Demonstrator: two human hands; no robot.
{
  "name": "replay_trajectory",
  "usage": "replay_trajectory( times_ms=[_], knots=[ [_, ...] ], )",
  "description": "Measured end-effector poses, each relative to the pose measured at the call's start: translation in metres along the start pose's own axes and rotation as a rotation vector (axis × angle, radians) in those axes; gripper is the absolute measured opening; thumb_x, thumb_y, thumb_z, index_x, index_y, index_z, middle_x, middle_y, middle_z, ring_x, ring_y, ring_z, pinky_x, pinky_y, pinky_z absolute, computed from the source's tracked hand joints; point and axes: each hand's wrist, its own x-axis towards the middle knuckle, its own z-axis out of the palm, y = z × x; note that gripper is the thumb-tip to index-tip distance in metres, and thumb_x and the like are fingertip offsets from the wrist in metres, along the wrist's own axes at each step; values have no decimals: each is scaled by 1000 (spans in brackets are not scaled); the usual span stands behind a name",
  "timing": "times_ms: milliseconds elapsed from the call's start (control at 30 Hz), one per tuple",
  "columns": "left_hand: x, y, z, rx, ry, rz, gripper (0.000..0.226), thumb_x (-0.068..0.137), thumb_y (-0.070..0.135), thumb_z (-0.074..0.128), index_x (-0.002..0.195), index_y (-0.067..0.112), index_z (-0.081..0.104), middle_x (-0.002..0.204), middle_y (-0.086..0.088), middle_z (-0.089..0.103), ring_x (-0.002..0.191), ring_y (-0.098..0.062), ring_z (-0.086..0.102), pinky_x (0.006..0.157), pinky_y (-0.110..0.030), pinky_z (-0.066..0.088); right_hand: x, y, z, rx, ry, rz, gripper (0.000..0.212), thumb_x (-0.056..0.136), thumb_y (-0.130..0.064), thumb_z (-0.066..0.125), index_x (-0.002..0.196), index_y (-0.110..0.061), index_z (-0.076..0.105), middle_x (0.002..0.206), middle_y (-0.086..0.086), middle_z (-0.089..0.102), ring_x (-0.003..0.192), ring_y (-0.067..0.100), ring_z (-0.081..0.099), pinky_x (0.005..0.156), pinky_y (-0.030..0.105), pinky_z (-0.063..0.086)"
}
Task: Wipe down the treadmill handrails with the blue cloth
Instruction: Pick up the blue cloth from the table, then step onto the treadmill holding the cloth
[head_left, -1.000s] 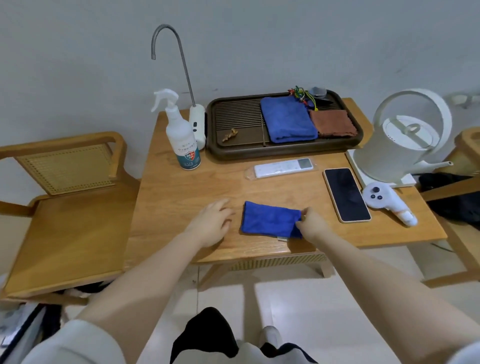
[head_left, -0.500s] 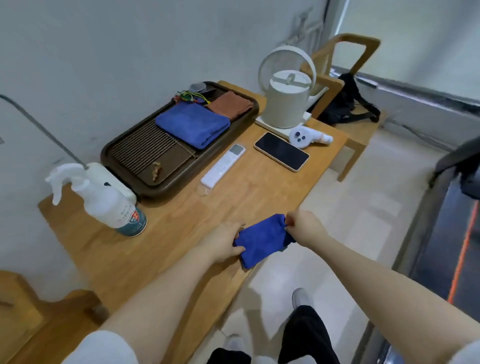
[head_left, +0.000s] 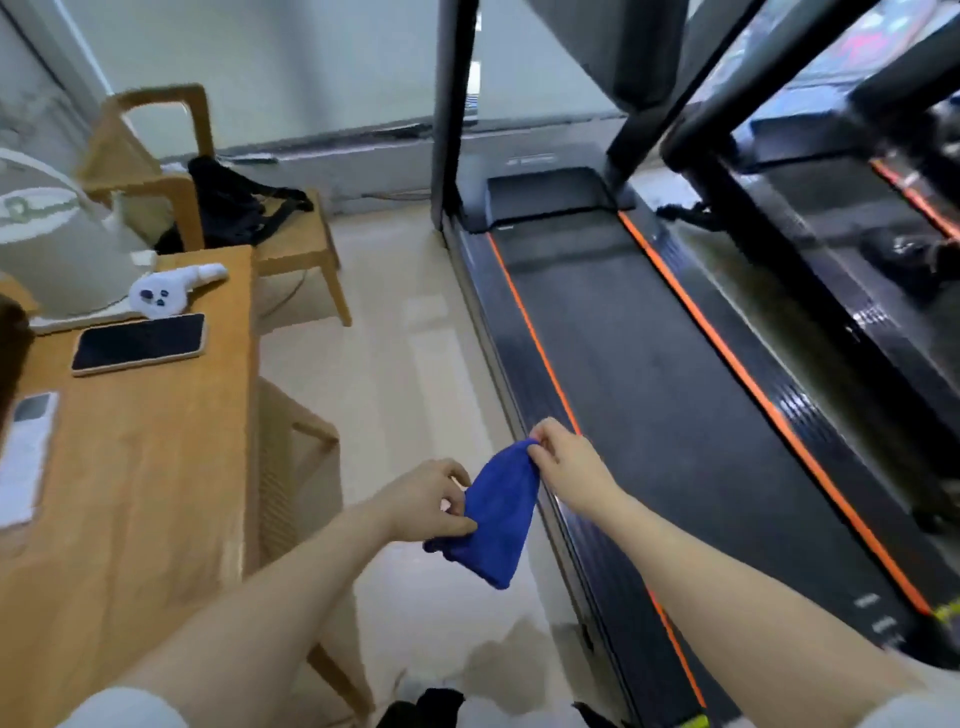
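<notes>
Both hands pinch the cloth (head_left: 496, 512) in mid-air beside the treadmill: left hand (head_left: 431, 501) at its lower edge, right hand (head_left: 569, 467) at its top. The handrails (head_left: 691, 111) rise ahead and right, nearer the right hand.

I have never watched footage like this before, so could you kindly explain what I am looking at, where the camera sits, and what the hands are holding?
There is no machine here: the camera is worn on a person's head and looks down at their own bare arms. The left hand and the right hand each pinch a blue cloth in the air between them. To the right stands a treadmill with orange stripes. On the left is a wooden table bearing a phone, a white remote, a small white controller and a pale kettle. Behind it a wooden chair holds a black bag.
</notes>
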Motion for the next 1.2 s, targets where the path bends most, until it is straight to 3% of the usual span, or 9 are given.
replay_trajectory(
  times_ms=[200,267,433,567,700,800,967,1100,1200],
  knots=[
    [50,137,50,39,5,280,22,86,15,53,103,8,64,114,-7,61,106,-23,57,86,-20,40,-102,97,-74,-43,81,136,9,98,-18,36,100,-11,41,76,13,53,69,31,47,62,40,34],
    [56,191,77,24,-2,424,44,79,-2,49,121,7,55,123,-6,58,113,-21,54,94,-21,40,-141,125,-95,-73,108,138,14,99,-17,37,106,-7,42,76,15,52,67,31,46,61,36,29],
    [53,298,147,71,-150,700,52,72,-2,51,123,1,51,138,-13,45,124,-13,37,99,-11,28,-220,188,-145,33,190,147,14,96,-14,44,105,-7,53,87,20,64,81,36,59,74,43,43],
    [62,330,177,153,-190,667,41,83,22,65,123,15,56,148,0,33,137,-14,26,106,-20,19,-256,213,-177,175,197,142,15,93,-16,51,95,-20,64,89,8,69,86,21,63,81,33,48],
    [68,369,182,103,-186,617,14,88,26,57,94,15,63,100,0,61,95,-13,54,90,-34,44,-268,224,-204,337,292,162,9,91,-25,55,86,-29,62,85,-7,67,83,6,62,74,20,47],
    [79,396,172,-105,-118,530,20,90,24,52,70,19,50,69,4,52,67,-12,47,68,-32,40,-272,243,-227,436,321,225,11,84,-34,64,89,-24,62,86,-7,67,86,10,64,74,26,50],
    [121,421,153,-371,-90,437,28,86,26,55,77,0,50,71,-8,50,68,-17,46,66,-34,37,-247,279,-265,446,164,358,27,84,-28,65,67,-10,56,65,2,57,61,15,54,59,27,41],
    [179,430,136,-680,-53,198,35,88,38,51,74,7,57,75,-9,53,72,-19,51,71,-32,41,-183,316,-288,952,286,447,22,95,-21,49,98,-4,63,82,10,66,76,21,61,73,31,47],
    [237,441,118,-762,3,94,26,81,41,50,75,15,51,77,-9,45,73,-20,42,71,-33,36,-114,329,-314,1126,356,378,23,98,-19,42,97,-11,64,92,6,69,91,19,64,78,29,49]
  ],
)
